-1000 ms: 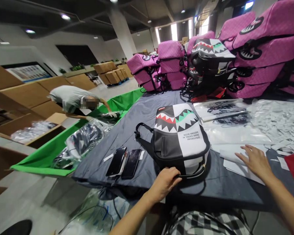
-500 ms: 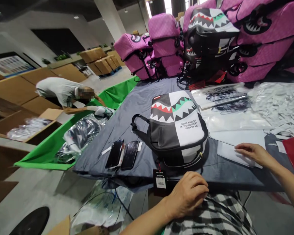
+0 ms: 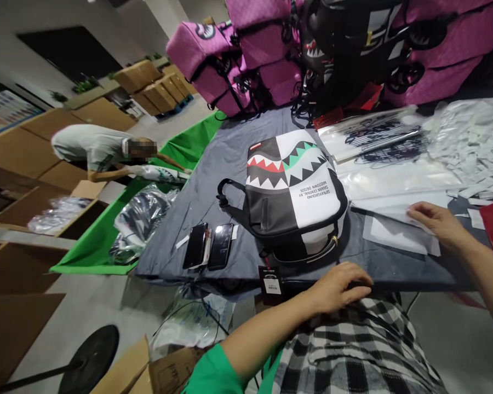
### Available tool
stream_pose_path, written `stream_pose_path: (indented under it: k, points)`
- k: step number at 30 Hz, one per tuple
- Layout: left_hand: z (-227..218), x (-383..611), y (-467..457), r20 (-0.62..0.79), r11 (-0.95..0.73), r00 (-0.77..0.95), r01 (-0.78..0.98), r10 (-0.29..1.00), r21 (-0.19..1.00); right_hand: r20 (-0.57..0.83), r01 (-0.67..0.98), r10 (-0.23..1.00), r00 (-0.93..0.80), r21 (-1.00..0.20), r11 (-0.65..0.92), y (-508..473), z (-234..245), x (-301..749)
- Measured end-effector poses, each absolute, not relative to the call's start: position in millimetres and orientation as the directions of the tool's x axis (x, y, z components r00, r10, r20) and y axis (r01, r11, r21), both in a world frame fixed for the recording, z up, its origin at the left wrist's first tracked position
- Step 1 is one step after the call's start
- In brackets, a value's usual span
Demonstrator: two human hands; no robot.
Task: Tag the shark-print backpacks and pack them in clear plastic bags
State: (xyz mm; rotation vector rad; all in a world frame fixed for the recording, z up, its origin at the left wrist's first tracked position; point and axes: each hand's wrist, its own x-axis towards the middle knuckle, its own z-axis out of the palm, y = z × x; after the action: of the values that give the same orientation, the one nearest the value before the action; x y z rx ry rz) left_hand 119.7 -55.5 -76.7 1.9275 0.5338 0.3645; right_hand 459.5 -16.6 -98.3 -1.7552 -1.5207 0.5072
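Note:
A black-and-white backpack (image 3: 293,189) with a shark-mouth print lies on the grey-covered table, its printed side up. From its near side hangs a black tag (image 3: 271,283). My left hand (image 3: 340,287) is just in front of the backpack at the table edge, over the checked apron (image 3: 353,350); its fingers are loosely bent, thumb apart, with nothing seen in them. At the right, my right hand (image 3: 443,227) pinches the near edge of a white sheet (image 3: 388,209), slightly raised. Smaller translucent white sheets (image 3: 394,236) lie beneath it.
Two phones (image 3: 221,247) lie left of the backpack. Pink bags (image 3: 271,54) are stacked at the back. Bundled black cords (image 3: 386,139) and a pile of white strips (image 3: 480,145) lie at the right. Another person (image 3: 98,148) bends over a green-lined bin (image 3: 94,257).
My right hand has gone from resting on the small sheets to pinching the larger sheet's edge. My left hand has shifted slightly right. The view has tilted down.

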Motion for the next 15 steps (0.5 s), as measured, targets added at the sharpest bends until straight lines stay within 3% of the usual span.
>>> stream_pose_path:
  k: [4, 7, 10, 12, 15]
  points:
    - [-70, 165, -44, -0.236, 0.212, 0.738, 0.129, 0.632, 0.969, 0.283, 0.688, 0.919, 0.273, -0.726, 0.019, -40, -74, 439]
    - [-76, 202, -45, -0.299, 0.492, 0.651, -0.132, 0.698, 0.86, 0.458, 0.789, 0.888, 0.047, -0.562, 0.248, -75, -74, 394]
    - [-88, 212, -55, -0.304, 0.427, 0.411, -0.251, 0.86, 0.869, 0.587, 0.826, 0.77, -0.249, -0.287, 0.486, -113, -77, 347]
    - [-93, 195, -64, -0.262, 0.293, 0.323, -0.051, 0.909, 0.955, 0.584, 0.808, 0.747, -0.318, -0.244, 0.536, -129, -72, 328]
    - [-91, 145, -74, -0.062, -0.106, 0.511, 0.294, 0.858, 0.95, 0.566, 0.757, 0.715, -0.409, -0.226, 0.612, -130, -55, 318]
